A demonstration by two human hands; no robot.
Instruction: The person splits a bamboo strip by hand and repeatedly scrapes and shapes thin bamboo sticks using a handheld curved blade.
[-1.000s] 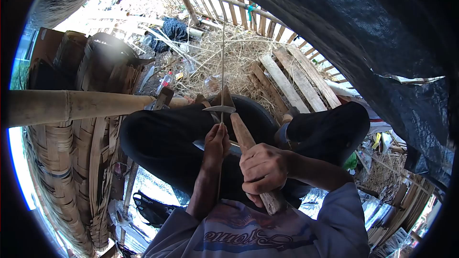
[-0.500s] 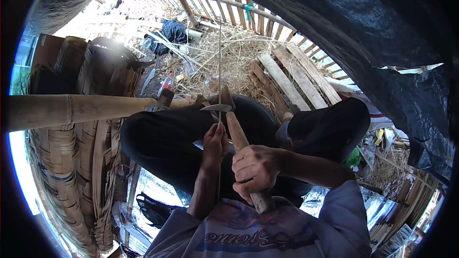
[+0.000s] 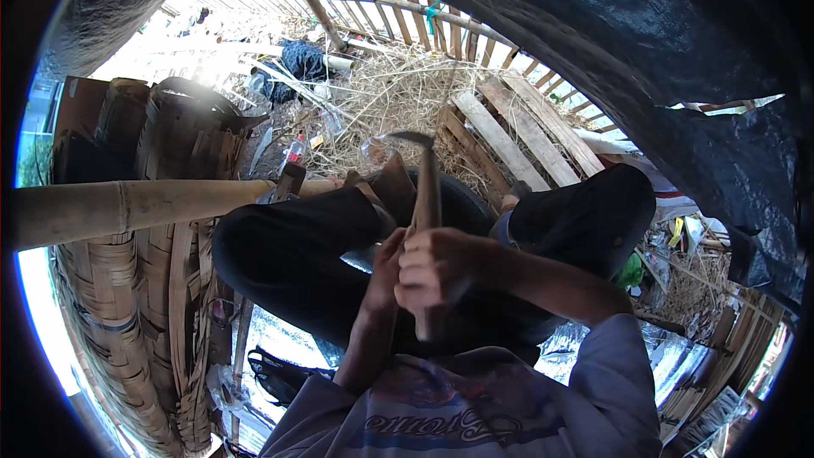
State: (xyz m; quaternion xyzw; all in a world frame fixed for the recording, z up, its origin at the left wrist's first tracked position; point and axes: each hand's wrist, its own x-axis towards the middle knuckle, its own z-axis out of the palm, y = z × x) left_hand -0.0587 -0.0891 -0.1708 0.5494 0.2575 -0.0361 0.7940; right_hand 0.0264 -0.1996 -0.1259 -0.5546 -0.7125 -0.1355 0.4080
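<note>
My right hand point(image 3: 432, 270) is wrapped round the thick wooden handle of a curved-blade knife point(image 3: 430, 178). The handle stands nearly upright in the view, and its short dark blade points left at the top. Close against its left side, my left hand point(image 3: 387, 261) is closed, fingers pinched, partly covered by the right hand. The thin bamboo strip that showed in its fingers earlier is not clearly visible now, blurred or behind the knife. Both hands are in front of my body, between my bent knees in dark trousers point(image 3: 288, 246).
A bamboo pole point(image 3: 127, 203) juts in from the left beside rolled woven bamboo mats point(image 3: 102, 305). Ahead lie straw point(image 3: 390, 93), wooden planks point(image 3: 509, 136) and a plastic bottle point(image 3: 295, 149). A dark tarp point(image 3: 627, 34) hangs at upper right; a slatted fence point(image 3: 407, 17) stands behind.
My right hand has moved left and up with the knife, close to my left hand. The blade has risen, and the strip no longer shows clearly. The view has shifted slightly.
</note>
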